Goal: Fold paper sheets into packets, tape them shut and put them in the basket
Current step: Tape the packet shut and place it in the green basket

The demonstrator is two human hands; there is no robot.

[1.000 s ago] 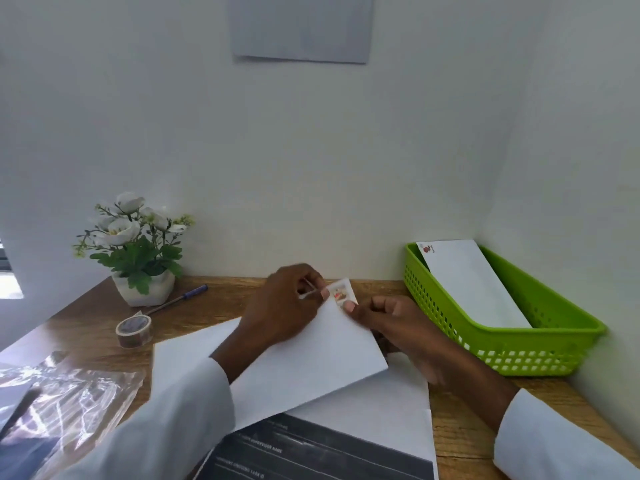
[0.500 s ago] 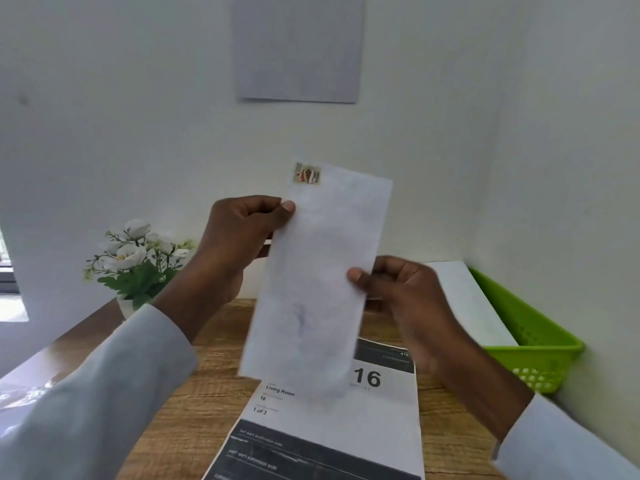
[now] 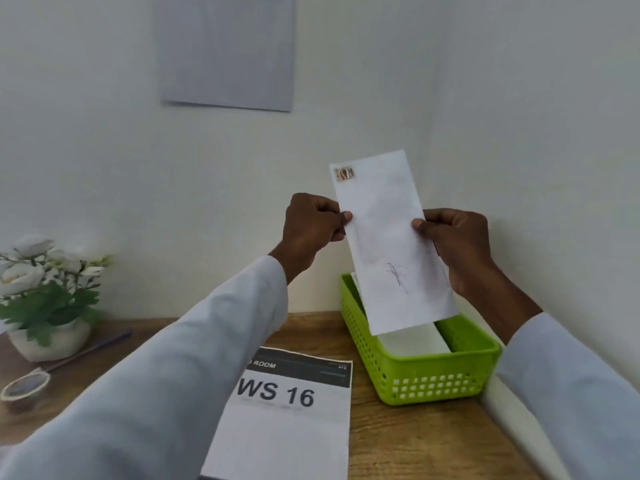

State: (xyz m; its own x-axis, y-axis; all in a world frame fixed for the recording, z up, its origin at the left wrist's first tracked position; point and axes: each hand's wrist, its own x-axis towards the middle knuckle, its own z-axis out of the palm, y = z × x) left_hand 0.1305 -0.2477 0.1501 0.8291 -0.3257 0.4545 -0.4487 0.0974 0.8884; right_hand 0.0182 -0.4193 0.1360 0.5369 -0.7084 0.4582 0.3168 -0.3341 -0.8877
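Observation:
A white folded packet (image 3: 384,237) with a small sticker at its top left corner and a pen scribble low down is held upright in the air. My left hand (image 3: 313,225) pinches its left edge and my right hand (image 3: 457,244) pinches its right edge. Its lower end hangs over the back of the green basket (image 3: 433,379), which stands at the right of the wooden table. Another white packet (image 3: 412,341) lies inside the basket, partly hidden by the held one.
A printed sheet reading WS 16 (image 3: 287,410) lies on the table in front of me. At the left stand a white flower pot (image 3: 45,299), a pen (image 3: 93,349) and a tape roll (image 3: 24,388). A grey sheet (image 3: 227,50) hangs on the wall.
Both hands lifted the packet off the table, raised it upright and carried it to the right until it hangs over the basket.

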